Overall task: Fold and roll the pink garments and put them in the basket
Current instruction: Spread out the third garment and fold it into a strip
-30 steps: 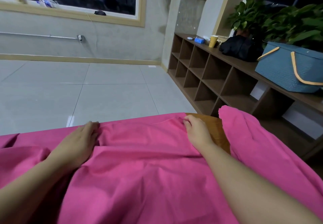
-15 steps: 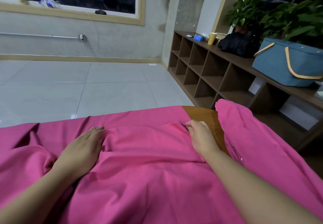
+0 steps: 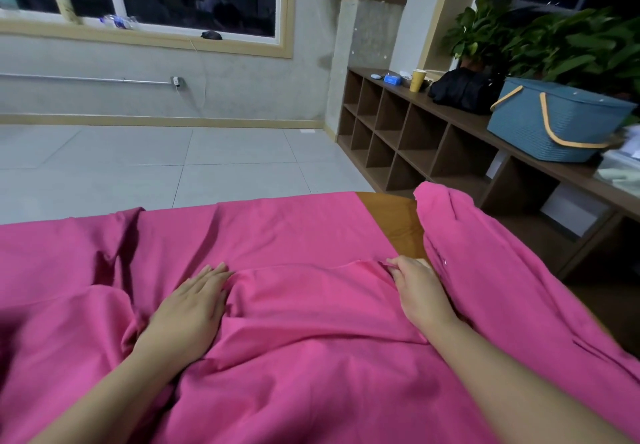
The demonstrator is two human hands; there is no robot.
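Head view: pink garment (image 3: 294,357) spread on table (image 3: 391,222), left hand (image 3: 188,312) flat on it with straight fingers, right hand (image 3: 419,291) pinching its folded edge; soft, light, floppy cloth, likely best taken at edges; basket (image 3: 554,125) on shelf

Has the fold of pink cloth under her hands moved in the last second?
Yes. Both the left hand and the right hand drew the fold of the pink garment back toward the person, away from the table's far edge, uncovering more wood.

left hand (image 3: 188,308) flat, palm down, right hand (image 3: 420,293) fingers (image 3: 398,268) curled, pinching
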